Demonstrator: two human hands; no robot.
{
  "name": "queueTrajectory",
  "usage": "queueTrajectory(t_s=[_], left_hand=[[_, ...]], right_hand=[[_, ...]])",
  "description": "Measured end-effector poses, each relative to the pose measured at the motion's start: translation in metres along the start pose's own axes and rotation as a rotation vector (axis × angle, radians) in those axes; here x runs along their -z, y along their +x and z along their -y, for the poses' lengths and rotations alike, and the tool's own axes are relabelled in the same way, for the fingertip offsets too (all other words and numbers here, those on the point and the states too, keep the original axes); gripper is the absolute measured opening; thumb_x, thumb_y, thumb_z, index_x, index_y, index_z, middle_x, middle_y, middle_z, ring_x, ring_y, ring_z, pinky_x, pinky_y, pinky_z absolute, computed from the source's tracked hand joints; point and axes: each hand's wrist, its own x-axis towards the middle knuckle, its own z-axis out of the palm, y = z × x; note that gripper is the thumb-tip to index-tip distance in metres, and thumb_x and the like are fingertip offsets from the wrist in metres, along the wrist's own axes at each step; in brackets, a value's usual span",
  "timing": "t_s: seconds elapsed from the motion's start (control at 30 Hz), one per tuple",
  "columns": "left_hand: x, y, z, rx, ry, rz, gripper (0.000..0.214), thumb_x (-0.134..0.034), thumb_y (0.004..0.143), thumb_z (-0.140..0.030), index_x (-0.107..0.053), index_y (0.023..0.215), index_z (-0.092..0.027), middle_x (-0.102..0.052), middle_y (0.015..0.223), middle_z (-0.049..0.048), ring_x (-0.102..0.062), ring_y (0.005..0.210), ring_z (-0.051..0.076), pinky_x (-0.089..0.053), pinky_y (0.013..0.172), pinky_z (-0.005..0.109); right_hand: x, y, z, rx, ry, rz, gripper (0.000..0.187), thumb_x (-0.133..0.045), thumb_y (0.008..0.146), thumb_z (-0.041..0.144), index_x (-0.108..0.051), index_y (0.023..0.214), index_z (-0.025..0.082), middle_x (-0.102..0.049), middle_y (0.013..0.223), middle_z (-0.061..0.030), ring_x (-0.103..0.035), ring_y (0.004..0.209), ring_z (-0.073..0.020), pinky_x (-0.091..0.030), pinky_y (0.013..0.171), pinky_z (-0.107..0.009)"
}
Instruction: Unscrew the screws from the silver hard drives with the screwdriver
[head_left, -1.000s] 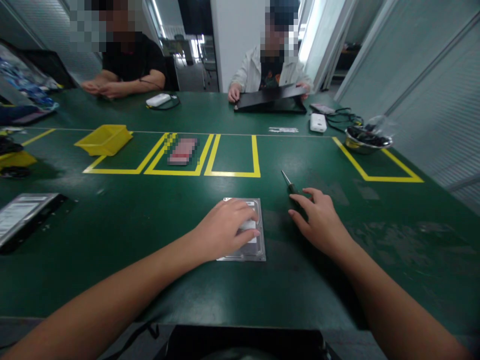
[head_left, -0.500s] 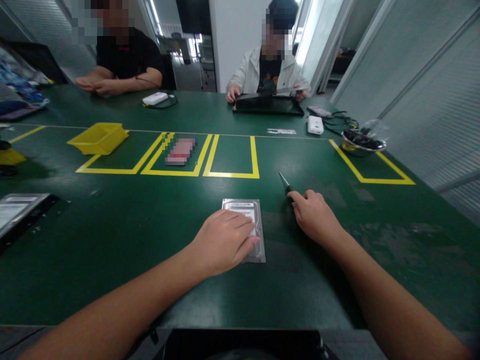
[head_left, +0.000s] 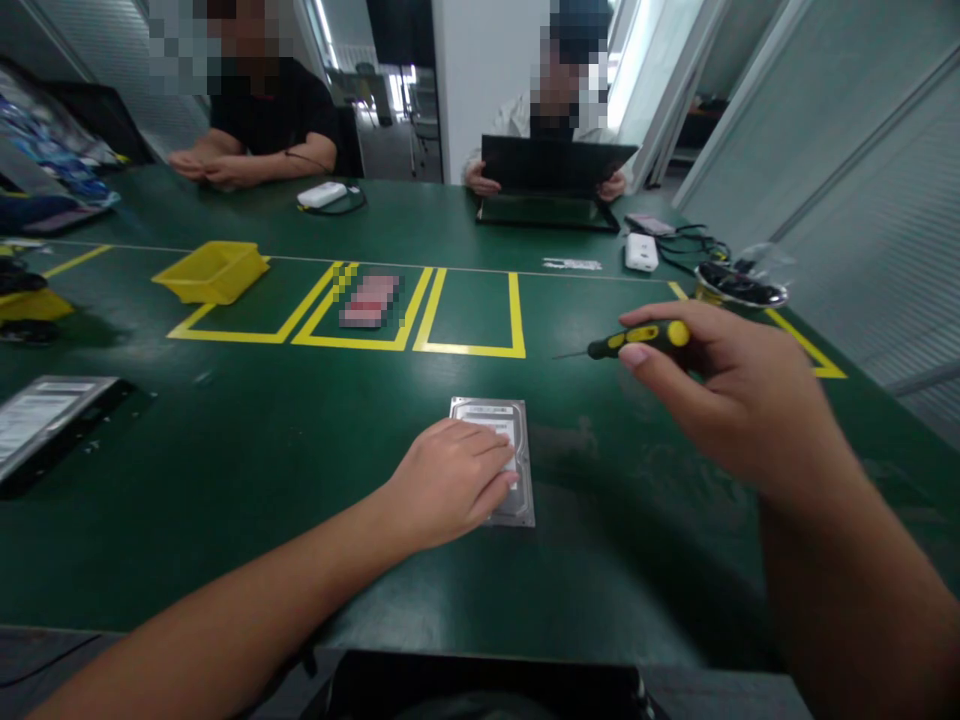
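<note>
A broad green counter (head_left: 225,560) fills most of the frame, crossed by a thin pale seam, with a soft sheen of light along its near edge at lower centre. Grey floor (head_left: 45,660) shows at lower left. A plain white wall section (head_left: 491,80) stands at top centre; left of it, an opening shows more floor, a distant chair (head_left: 424,130) and a large dark panel (head_left: 401,40). Bright light enters at a narrow strip (head_left: 631,60) right of the wall section. A pale partition (head_left: 847,190) with fine horizontal lines covers the upper right, and a similar ribbed surface (head_left: 112,60) slants across the upper left.
</note>
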Motion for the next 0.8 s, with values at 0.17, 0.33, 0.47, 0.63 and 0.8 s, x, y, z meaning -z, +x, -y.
queueTrajectory(t_s=[0.17,0.33,0.47,0.63,0.8], left_hand=[[0.0,-0.001,0.0,0.001,0.013,0.0,0.033,-0.043,0.101,-0.035,-0.066,0.116,-0.018,-0.071,0.116,0.0081,-0.065,0.109,0.025,-0.048,0.094,0.043],[0.0,0.0,0.0,0.001,0.026,0.008,0.032,-0.044,0.1,-0.034,-0.065,0.119,-0.018,-0.07,0.116,0.0079,-0.065,0.108,0.026,-0.048,0.093,0.044],[-0.001,0.001,0.0,-0.012,0.041,-0.001,0.03,-0.045,0.099,-0.032,-0.065,0.119,-0.02,-0.07,0.114,0.0078,-0.065,0.106,0.026,-0.047,0.09,0.044],[0.001,0.001,0.0,-0.016,0.044,0.018,0.031,-0.044,0.099,-0.033,-0.064,0.12,-0.022,-0.068,0.115,0.0071,-0.063,0.106,0.027,-0.045,0.09,0.046],[0.005,0.001,-0.003,-0.024,0.042,0.052,0.033,-0.043,0.098,-0.035,-0.063,0.122,-0.023,-0.065,0.118,0.0081,-0.06,0.109,0.029,-0.043,0.092,0.049]], right_hand=[[0.028,0.001,0.026,0.142,0.062,0.008,0.026,-0.055,0.094,0.049,-0.067,0.096,0.025,-0.067,0.085,-0.0006,-0.058,0.069,-0.015,-0.041,0.06,-0.031],[0.03,-0.003,0.03,0.206,0.182,0.074,0.022,-0.057,0.094,0.046,-0.066,0.097,0.027,-0.068,0.088,0.0011,-0.062,0.073,-0.0147,-0.044,0.06,-0.03],[0.019,-0.003,0.03,0.157,0.202,0.169,0.023,-0.058,0.094,0.044,-0.068,0.099,0.024,-0.068,0.081,0.0016,-0.061,0.065,-0.0134,-0.039,0.053,-0.027],[0.003,-0.001,0.032,0.152,0.235,0.3,0.025,-0.058,0.093,0.042,-0.068,0.1,0.019,-0.068,0.079,-0.0011,-0.058,0.065,-0.0135,-0.039,0.057,-0.028],[-0.007,0.001,0.031,0.134,0.24,0.357,0.024,-0.057,0.094,0.04,-0.067,0.097,0.019,-0.067,0.077,-0.0009,-0.057,0.065,-0.0131,-0.036,0.059,-0.027]])
